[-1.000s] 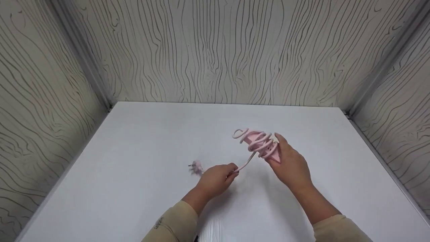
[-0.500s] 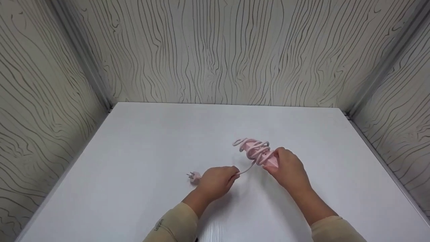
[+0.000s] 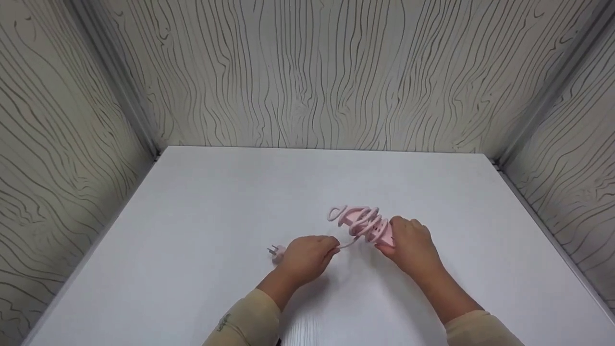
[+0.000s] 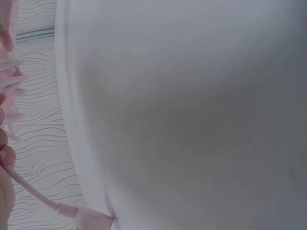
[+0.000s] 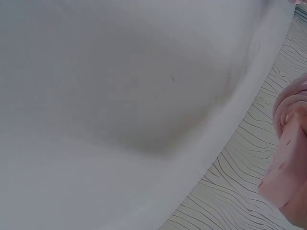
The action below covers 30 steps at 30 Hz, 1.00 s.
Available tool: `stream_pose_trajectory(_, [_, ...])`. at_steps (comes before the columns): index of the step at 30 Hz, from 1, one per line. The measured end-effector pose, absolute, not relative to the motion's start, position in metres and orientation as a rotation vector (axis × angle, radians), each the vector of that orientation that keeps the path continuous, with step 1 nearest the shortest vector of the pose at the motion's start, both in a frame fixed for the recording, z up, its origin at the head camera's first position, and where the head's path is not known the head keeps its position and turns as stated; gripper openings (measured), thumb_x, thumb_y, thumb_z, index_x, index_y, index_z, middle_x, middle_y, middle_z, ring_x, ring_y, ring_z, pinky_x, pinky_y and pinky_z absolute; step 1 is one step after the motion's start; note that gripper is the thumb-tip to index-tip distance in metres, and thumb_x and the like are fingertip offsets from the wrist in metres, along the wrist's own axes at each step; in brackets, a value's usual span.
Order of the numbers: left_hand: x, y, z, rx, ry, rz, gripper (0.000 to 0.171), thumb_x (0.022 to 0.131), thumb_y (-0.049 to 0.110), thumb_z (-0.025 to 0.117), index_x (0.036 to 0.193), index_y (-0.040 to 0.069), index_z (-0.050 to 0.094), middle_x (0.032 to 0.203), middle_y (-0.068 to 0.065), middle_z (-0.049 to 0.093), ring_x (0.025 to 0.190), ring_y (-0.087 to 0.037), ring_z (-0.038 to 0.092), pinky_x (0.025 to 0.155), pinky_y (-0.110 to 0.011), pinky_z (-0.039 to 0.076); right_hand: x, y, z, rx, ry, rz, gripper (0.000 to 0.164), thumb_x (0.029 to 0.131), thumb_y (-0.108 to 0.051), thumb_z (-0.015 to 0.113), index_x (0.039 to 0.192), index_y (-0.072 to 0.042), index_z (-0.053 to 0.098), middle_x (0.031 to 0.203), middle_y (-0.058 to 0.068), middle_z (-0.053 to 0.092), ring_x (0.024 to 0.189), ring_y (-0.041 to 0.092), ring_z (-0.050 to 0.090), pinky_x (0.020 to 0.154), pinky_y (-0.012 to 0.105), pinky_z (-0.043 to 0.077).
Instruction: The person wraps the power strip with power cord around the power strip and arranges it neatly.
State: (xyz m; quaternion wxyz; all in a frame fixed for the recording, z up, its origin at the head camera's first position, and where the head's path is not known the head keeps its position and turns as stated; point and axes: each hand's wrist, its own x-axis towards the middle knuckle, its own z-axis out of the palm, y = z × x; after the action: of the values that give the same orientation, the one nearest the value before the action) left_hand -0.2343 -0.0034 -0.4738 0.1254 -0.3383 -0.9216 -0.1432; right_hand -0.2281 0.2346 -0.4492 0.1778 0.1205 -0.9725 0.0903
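Observation:
A pink power strip (image 3: 354, 214) with its cord (image 3: 370, 222) wound round it in several loose coils is held above the table. My right hand (image 3: 414, 247) grips its near right end; in the right wrist view the strip's end (image 5: 284, 167) with its slots shows at the right edge. My left hand (image 3: 308, 259) pinches the cord's free stretch, left of the strip. From behind that hand the plug (image 3: 278, 253) sticks out to the left, metal prongs outward. The left wrist view shows the plug (image 4: 93, 219) and straight cord beyond the fingers.
A white table (image 3: 230, 192) lies beneath both hands. Wood-grain patterned panels (image 3: 307, 72) rise behind it and on both sides, with grey corner posts (image 3: 115, 77) at the left and right.
The power strip and right hand have come down and slightly left, nearer the left hand. The strip has tilted a little. My left hand keeps its pinch on the cord, almost in place.

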Motion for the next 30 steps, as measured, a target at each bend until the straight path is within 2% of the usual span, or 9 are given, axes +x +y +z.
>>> stream_pose_trajectory(3, [-0.234, -0.004, -0.471, -0.991, -2.705, -0.450, 0.018, 0.095, 0.032, 0.048, 0.103, 0.021, 0.059, 0.087, 0.011, 0.063, 0.076, -0.006, 0.058, 0.074, -0.024, 0.048, -0.226, 0.237, -0.449, 0.302, -2.795, 0.245, 0.056, 0.070, -0.039, 0.076, 0.099, -0.001, 0.047, 0.067, 0.006, 0.049, 0.058, 0.022, 0.047, 0.052, 0.036, 0.039])
stream_pose_trajectory(7, [-0.231, -0.002, -0.465, -1.038, -2.763, -0.479, 0.017, 0.093, 0.031, 0.050, 0.104, 0.021, 0.059, 0.084, 0.010, 0.062, 0.072, -0.006, 0.055, 0.073, -0.023, 0.048, -0.224, 0.236, -0.444, 0.253, -2.854, 0.322, 0.058, 0.075, -0.041, 0.072, 0.107, -0.004, 0.041, 0.072, 0.007, 0.051, 0.054, 0.019, 0.046, 0.046, 0.034, 0.040])
stream_pose_trajectory(11, [-0.228, 0.003, -0.460, -1.051, -2.820, -0.530, 0.021, 0.092, 0.029, 0.053, 0.108, 0.019, 0.060, 0.088, 0.007, 0.064, 0.074, -0.008, 0.056, 0.074, -0.023, 0.048, -0.223, 0.230, -0.438, 0.157, -2.909, 0.415, 0.059, 0.077, -0.040, 0.070, 0.111, -0.002, 0.039, 0.074, 0.008, 0.053, 0.055, 0.018, 0.048, 0.046, 0.031, 0.039])
stream_pose_trajectory(14, [-0.228, 0.006, -0.457, -0.999, -2.843, -0.652, 0.020, 0.090, 0.028, 0.057, 0.106, 0.017, 0.063, 0.086, 0.006, 0.064, 0.072, -0.007, 0.056, 0.071, -0.021, 0.048, -0.224, 0.226, -0.434, 0.091, -2.913, 0.473, 0.061, 0.077, -0.038, 0.070, 0.113, 0.000, 0.039, 0.076, 0.010, 0.055, 0.056, 0.019, 0.049, 0.047, 0.031, 0.039])
stream_pose_trajectory(21, [-0.231, 0.004, -0.450, -0.833, -2.893, -0.955, 0.010, 0.088, 0.025, 0.059, 0.089, 0.016, 0.064, 0.066, 0.010, 0.053, 0.060, -0.007, 0.046, 0.055, -0.018, 0.042, -0.229, 0.228, -0.429, -0.010, -2.872, 0.484, 0.062, 0.081, -0.038, 0.066, 0.116, 0.003, 0.036, 0.084, 0.016, 0.059, 0.059, 0.022, 0.053, 0.048, 0.032, 0.040])
stream_pose_trajectory(25, [-0.227, 0.005, -0.445, -0.834, -2.925, -0.841, 0.011, 0.089, 0.026, 0.059, 0.094, 0.017, 0.063, 0.070, 0.010, 0.055, 0.062, -0.006, 0.048, 0.058, -0.019, 0.044, -0.233, 0.233, -0.428, -0.047, -2.880, 0.449, 0.062, 0.081, -0.037, 0.065, 0.117, 0.005, 0.037, 0.085, 0.018, 0.059, 0.062, 0.024, 0.054, 0.049, 0.034, 0.041])
stream_pose_trajectory(30, [-0.217, 0.010, -0.431, -0.933, -2.857, -0.396, 0.010, 0.089, 0.023, 0.057, 0.094, 0.016, 0.062, 0.074, 0.006, 0.060, 0.063, -0.007, 0.052, 0.061, -0.022, 0.047, -0.233, 0.235, -0.431, 0.012, -2.908, 0.364, 0.055, 0.080, -0.037, 0.067, 0.109, 0.006, 0.048, 0.081, 0.016, 0.059, 0.060, 0.023, 0.054, 0.049, 0.036, 0.044])
